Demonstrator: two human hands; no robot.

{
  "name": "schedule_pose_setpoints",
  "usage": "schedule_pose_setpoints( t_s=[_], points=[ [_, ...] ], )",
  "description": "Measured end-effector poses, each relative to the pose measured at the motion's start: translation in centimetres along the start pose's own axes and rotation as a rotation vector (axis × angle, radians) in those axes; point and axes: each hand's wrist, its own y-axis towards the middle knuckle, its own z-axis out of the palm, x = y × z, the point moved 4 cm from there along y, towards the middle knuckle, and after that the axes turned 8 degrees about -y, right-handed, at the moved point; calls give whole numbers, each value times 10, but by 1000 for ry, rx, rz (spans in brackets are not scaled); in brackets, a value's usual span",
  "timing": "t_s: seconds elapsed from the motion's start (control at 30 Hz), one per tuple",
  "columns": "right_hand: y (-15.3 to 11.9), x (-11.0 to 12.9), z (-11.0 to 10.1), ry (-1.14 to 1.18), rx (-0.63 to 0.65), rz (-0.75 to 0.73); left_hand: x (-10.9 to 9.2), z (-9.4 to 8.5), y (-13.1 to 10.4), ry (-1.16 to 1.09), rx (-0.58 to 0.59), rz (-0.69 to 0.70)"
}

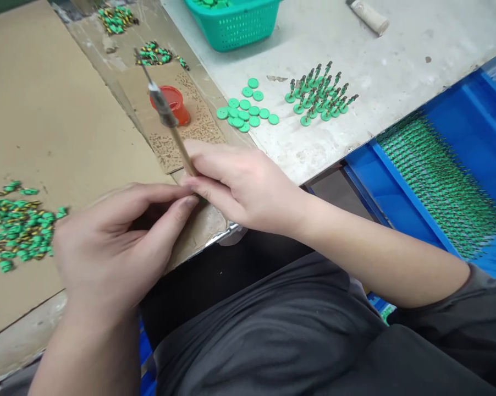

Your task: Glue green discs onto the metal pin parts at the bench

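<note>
My right hand [248, 184] is closed around a thin wooden-handled tool [182, 149]. The tool's upper part is dark with a white collar and a thin dark tip, tilted up and away to the left. My left hand [120, 236] pinches with thumb and forefinger, its fingertips touching those of my right hand. Whatever sits in that pinch is mostly hidden; only a trace of green shows below it. Beyond the hands, a red cup [181, 114] stands on a speckled piece of cardboard [157, 146]. Flat green discs [243, 115] lie scattered to its right.
Small green, yellow and dark figures form a pile [25, 228] at left and smaller heaps [153, 54] at the back. Upright figures on green discs [320, 99] stand at right. A green basket [243, 27], a pale cylinder [369, 16] and a blue bin [421, 203] of green pieces surround them.
</note>
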Motion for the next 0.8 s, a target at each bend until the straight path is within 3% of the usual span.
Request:
schedule_pose_setpoints(
  t_s=[0.1,0.27,0.57,0.8],
  points=[
    [1,1,1,31,-9,41,-5,0,2,-32,6,24],
    [-4,1,-5,0,-160,145,-9,1,4,-17,-2,53],
    [-11,6,-3,-29,-44,8,-2,1,2,-13,-11,59],
    [-13,4,-1,-58,-34,-19,-5,3,3,-23,-5,57]
  ],
)
